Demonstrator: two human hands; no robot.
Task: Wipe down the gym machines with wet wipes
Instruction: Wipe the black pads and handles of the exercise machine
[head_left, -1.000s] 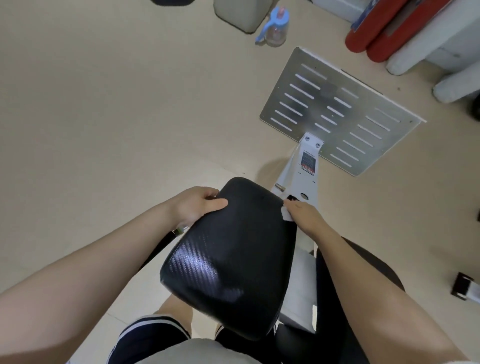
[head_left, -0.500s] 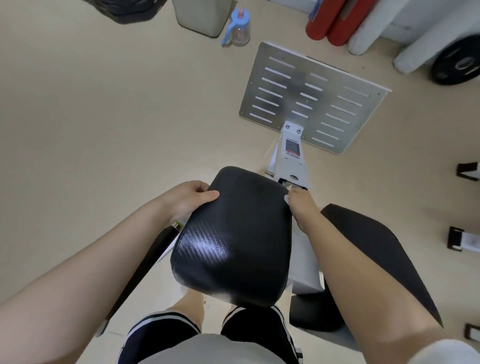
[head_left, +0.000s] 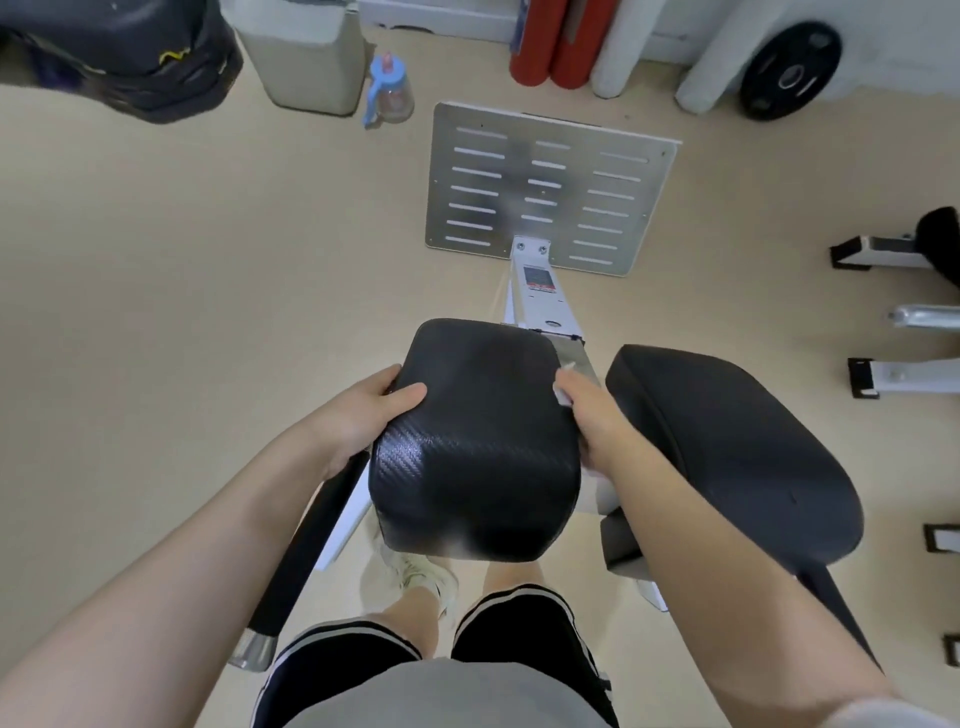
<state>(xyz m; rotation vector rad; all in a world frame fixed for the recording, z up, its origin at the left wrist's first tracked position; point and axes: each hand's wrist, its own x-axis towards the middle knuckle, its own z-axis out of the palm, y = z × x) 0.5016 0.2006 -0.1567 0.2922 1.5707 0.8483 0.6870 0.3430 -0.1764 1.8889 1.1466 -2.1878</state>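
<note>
A: How are the hands placed?
B: Both forearms reach forward and down. The left hand (head_left: 363, 415) grips the left edge of the pad (head_left: 475, 441), thumb flat on top, fingers curled under the rim. The right hand (head_left: 592, 410) sits against the pad's right edge, fingers closed on a white wipe (head_left: 563, 387) that peeks out at the fingertips.
A: And the pad?
B: Black, rounded-square, with a carbon-weave texture and a soft sheen. A second pad (head_left: 727, 447), smoother and longer, lies just right of it.
A: What else?
B: A white post (head_left: 543, 296) runs from the pad's far edge to a slotted metal plate (head_left: 545, 192) on the beige floor (head_left: 182, 312). A black bar (head_left: 306, 540) with a chrome end angles down below the left hand.
</note>
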